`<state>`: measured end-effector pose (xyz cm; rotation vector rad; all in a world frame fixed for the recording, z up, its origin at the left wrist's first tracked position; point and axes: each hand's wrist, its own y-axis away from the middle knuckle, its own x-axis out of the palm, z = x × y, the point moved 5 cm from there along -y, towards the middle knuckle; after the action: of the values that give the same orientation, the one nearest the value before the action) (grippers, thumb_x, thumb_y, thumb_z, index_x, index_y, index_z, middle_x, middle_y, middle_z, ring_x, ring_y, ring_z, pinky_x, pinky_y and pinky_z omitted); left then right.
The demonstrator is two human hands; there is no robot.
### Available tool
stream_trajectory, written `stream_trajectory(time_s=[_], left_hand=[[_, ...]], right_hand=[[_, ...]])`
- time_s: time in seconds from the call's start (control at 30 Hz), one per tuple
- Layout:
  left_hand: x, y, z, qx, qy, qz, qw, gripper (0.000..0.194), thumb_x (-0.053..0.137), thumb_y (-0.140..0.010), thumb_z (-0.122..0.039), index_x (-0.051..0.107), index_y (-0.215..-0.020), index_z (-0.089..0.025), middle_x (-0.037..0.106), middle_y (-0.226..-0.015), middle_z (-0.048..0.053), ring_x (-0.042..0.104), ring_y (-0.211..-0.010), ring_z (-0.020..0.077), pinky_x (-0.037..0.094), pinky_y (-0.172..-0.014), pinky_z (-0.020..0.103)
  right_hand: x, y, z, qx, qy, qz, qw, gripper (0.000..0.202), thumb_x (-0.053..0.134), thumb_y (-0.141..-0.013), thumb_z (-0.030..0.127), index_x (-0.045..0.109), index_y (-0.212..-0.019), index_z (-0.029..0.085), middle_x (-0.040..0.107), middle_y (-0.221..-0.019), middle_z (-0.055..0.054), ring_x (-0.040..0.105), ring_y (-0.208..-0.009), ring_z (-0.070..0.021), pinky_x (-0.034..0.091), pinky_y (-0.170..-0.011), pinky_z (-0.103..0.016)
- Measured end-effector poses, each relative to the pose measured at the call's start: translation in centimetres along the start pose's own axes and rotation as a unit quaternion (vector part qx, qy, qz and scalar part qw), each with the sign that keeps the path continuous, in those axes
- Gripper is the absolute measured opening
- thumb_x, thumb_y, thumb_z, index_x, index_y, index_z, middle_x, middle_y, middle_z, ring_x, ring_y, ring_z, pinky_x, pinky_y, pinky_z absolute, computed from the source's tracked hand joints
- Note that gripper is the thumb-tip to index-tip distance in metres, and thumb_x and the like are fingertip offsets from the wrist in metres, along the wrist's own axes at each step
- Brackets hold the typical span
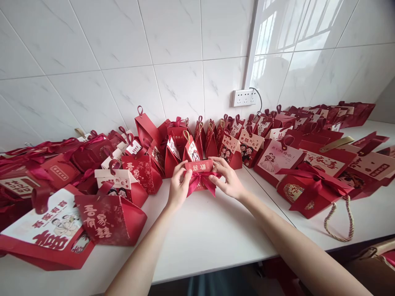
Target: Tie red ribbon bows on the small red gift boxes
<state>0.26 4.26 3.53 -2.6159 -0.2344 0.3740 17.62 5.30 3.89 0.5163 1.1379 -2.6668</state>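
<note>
Between my two hands is a small red gift box (pixel 199 166) with gold lettering and a dark red ribbon bow (pixel 202 177) tied across its front. My left hand (pixel 180 183) grips the box's left side, thumb in front near the bow's loop. On the other side my right hand (pixel 226 179) is closed on the box's right edge, its thumb against the right loop of the bow. The box's underside and back are hidden. Just behind it stands a triangular red favour box (pixel 191 150) with a looped ribbon handle.
Many red gift boxes crowd the white table (pixel 210 230). Nearest on the left is a printed triangular box (pixel 108 220); on the right, a bow-tied box (pixel 311 191) with a rope handle (pixel 350 222). A power strip (pixel 245 98) hangs on the tiled wall (pixel 175 37).
</note>
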Motion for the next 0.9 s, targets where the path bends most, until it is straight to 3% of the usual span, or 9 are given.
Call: stream_trajectory(time_s=[0.1, 0.23, 0.5, 0.77, 0.9], left_hand=[[0.0, -0.1, 0.3, -0.001, -0.002, -0.006, 1.0, 0.034, 0.048, -0.084, -0.047, 0.058, -0.071, -0.017, 0.052, -0.129, 0.011, 0.053, -0.115, 0.0251, 0.039, -0.102, 0.037], [-0.1, 0.0, 0.4, -0.004, 0.028, -0.005, 1.0, 0.032, 0.052, -0.082, -0.045, 0.055, -0.065, -0.017, 0.052, -0.13, 0.011, 0.051, -0.119, 0.0263, 0.04, -0.101, 0.036], [-0.2, 0.0, 0.6, -0.008, 0.042, -0.025, 0.999, 0.032, 0.053, -0.081, -0.045, 0.052, -0.063, -0.018, 0.055, -0.13, 0.012, 0.053, -0.117, 0.027, 0.041, -0.1, 0.038], [-0.4, -0.2, 1.1, -0.004, 0.043, -0.033, 0.998, 0.032, 0.055, -0.08, -0.046, 0.06, -0.068, -0.017, 0.059, -0.127, 0.011, 0.057, -0.112, 0.0262, 0.046, -0.094, 0.036], [-0.3, -0.1, 1.1, 0.003, 0.046, -0.03, 0.998, 0.033, 0.054, -0.08, -0.046, 0.06, -0.067, -0.017, 0.058, -0.127, 0.012, 0.056, -0.115, 0.0269, 0.045, -0.095, 0.035]], right_hand=[[0.0, 0.0, -0.1, 0.012, -0.024, 0.007, 1.0, 0.033, 0.05, -0.087, 0.045, 0.048, -0.067, 0.019, 0.047, -0.126, -0.015, 0.052, -0.118, -0.0267, 0.046, -0.094, -0.043], [0.0, -0.1, -0.8, 0.08, -0.09, -0.023, 0.992, 0.042, 0.05, -0.087, 0.05, 0.048, -0.06, 0.018, 0.049, -0.126, -0.013, 0.048, -0.123, -0.0274, 0.044, -0.096, -0.041], [-0.1, -0.4, -1.2, 0.171, -0.203, -0.053, 0.963, 0.049, 0.062, -0.074, 0.061, 0.056, -0.052, 0.017, 0.053, -0.128, -0.012, 0.048, -0.122, -0.03, 0.038, -0.099, -0.042], [-0.1, -0.5, -1.9, 0.203, -0.226, -0.054, 0.951, 0.047, 0.063, -0.071, 0.062, 0.065, -0.059, 0.017, 0.054, -0.129, -0.014, 0.045, -0.124, -0.0297, 0.039, -0.097, -0.042], [-0.2, -0.6, -1.9, 0.199, -0.22, -0.049, 0.954, 0.05, 0.064, -0.07, 0.062, 0.058, -0.05, 0.016, 0.056, -0.127, -0.013, 0.047, -0.122, -0.0298, 0.038, -0.097, -0.042]])
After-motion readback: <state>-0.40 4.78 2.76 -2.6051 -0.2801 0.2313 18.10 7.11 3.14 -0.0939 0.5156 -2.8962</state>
